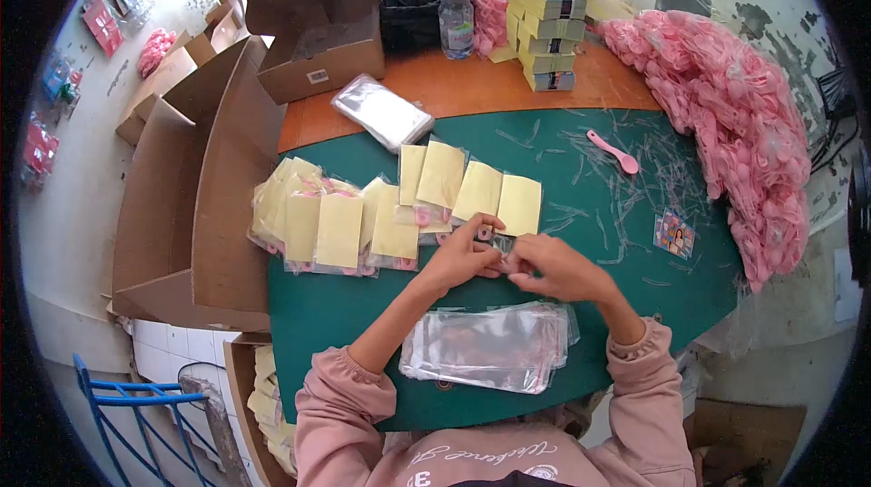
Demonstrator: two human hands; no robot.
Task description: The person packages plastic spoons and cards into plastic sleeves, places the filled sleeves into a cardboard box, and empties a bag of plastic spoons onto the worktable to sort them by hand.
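My left hand (464,257) and my right hand (555,267) meet near the middle of the green table. Both have curled fingers, pinching the clear plastic at the lower end of a bag with a yellow card (520,205) in it. The exact grip is partly hidden by the fingers. Left of it lie more clear bags with yellow cards (338,231), overlapping, with bits of pink showing at their lower ends. A stack of clear plastic bags (481,351) rests just below my hands, between my forearms.
A pink spoon (614,153) lies among clear plastic strips, with a picture card (674,235) nearby. Wrapped pink spoons (726,106) are heaped at right. Card bundles (547,29), a water bottle (455,10) and another bag stack (381,113) stand behind. Cardboard boxes (240,187) line the left.
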